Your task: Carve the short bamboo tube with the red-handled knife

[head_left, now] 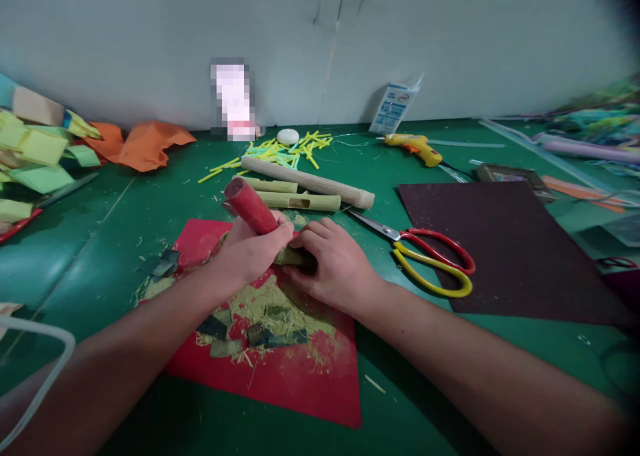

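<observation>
My left hand (250, 253) is closed around a thick red cylinder (249, 203), perhaps a tool's handle, tilted up to the left; its lower end is hidden. Close beside it, my right hand (340, 263) grips a piece of green bamboo (297, 256) with fingers and thumb. Both hands are over a red mat (320, 389) covered with pale green shavings and dust (280, 303). Dark flat scraps (285, 336) lie among them. Behind the hands lie a bamboo tube with a cut slot (320, 203), a shorter bamboo piece (275, 185) and a wooden stick (310, 179).
Scissors (400, 235) with red and yellow handles lie right, partly on a dark brown sheet (500, 256). Behind are a yellow glue gun (415, 148), a carton (395, 106), yellow sticks (265, 151) and a white egg-shaped object (288, 137). Orange cloth (145, 146) and paper pieces (40, 149) are left.
</observation>
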The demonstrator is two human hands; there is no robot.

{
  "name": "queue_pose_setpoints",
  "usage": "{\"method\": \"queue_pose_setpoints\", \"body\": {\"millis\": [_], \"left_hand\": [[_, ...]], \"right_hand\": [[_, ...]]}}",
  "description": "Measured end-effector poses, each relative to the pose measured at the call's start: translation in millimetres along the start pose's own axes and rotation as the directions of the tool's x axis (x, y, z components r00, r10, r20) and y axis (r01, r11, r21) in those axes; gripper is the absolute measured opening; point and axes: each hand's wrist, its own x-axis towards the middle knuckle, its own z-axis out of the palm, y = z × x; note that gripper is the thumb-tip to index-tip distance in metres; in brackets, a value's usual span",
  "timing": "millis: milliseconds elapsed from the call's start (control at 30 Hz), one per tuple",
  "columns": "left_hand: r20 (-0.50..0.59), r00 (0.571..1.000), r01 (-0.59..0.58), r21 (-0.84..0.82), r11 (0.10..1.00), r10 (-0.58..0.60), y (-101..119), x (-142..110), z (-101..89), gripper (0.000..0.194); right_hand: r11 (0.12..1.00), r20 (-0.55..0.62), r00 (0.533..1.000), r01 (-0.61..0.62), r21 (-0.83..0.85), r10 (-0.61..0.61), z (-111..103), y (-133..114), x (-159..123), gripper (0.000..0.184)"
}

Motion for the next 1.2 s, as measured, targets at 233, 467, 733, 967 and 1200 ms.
{"method": "queue_pose_setpoints", "body": {"millis": [233,467,733,967,1200], "left_hand": [[-0.017,1.000,-0.003,-0.004,1.000,0.003,1.3,-2.0,1.8,0.026],[0.041,0.999,0.015,-0.089,0.996,-0.012,-5.8,0.7,-1.8,0.021],[0.028,1.000,0.012,-0.057,0.998,-0.011,-3.2,0.8,-3.2,0.018],[0.027,1.000,0.008,-0.050,0.999,-0.007,-2.7,0.9,-3.3,0.021],[0.029,1.000,-0.002,-0.037,0.999,0.003,-1.7,0.8,-3.2,0.021]], "right_hand": [[0.999,-0.013,1.000,0.000,0.047,0.000,0.8,-0.7,-1.1,0.015],[0.999,-0.012,1.000,-0.003,0.038,0.003,0.7,-0.7,-1.3,0.017],[0.999,-0.005,1.000,-0.011,0.044,0.011,0.1,-0.4,-1.5,0.017],[0.999,0.000,1.000,-0.012,0.031,0.012,-0.1,-0.8,-1.0,0.016],[0.999,0.001,1.000,-0.012,0.034,0.012,-0.7,-0.4,-0.5,0.016]]}}
